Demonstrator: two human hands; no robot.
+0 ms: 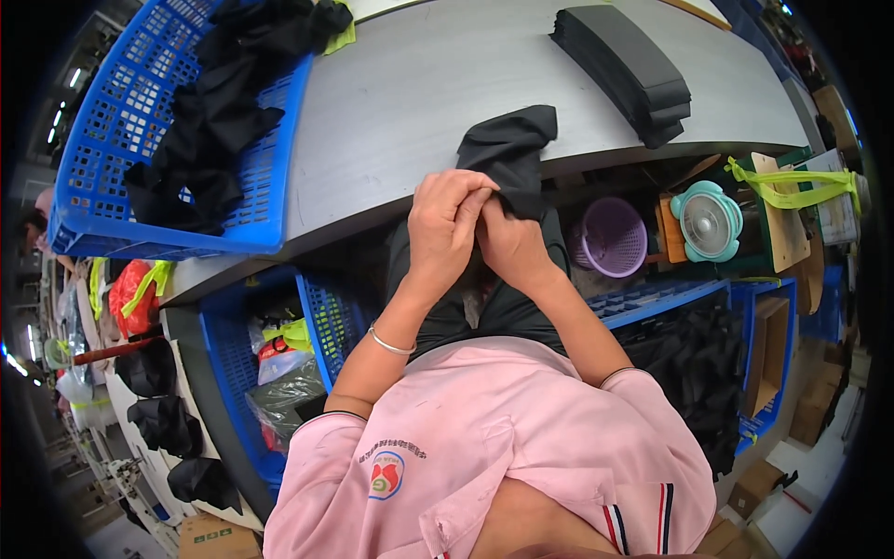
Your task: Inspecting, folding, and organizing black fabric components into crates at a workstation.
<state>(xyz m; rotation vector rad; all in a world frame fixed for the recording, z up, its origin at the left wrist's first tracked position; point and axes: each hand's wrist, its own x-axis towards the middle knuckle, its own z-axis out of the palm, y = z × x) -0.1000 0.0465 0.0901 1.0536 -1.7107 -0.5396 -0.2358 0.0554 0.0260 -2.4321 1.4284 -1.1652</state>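
Note:
Close together at the table's near edge, my left hand [445, 221] and my right hand [510, 242] pinch the near end of a black fabric piece [507, 149]. Its far part lies creased on the grey table [391, 102]. Both hands have their fingers closed, with thumbs and fingertips meeting at the cloth. Exactly how the fingertips grip it is partly hidden. To the far right on the table, a long stack of flat black fabric pieces [629, 70] lies slightly fanned.
A blue plastic basket [112, 140] with crumpled black cloth stands at the left on the table. Below right are a purple basket [612, 237], a small turquoise fan [708, 222] and a bin of black pieces [689, 354]. Another blue crate [228, 354] holds plastic bags at lower left.

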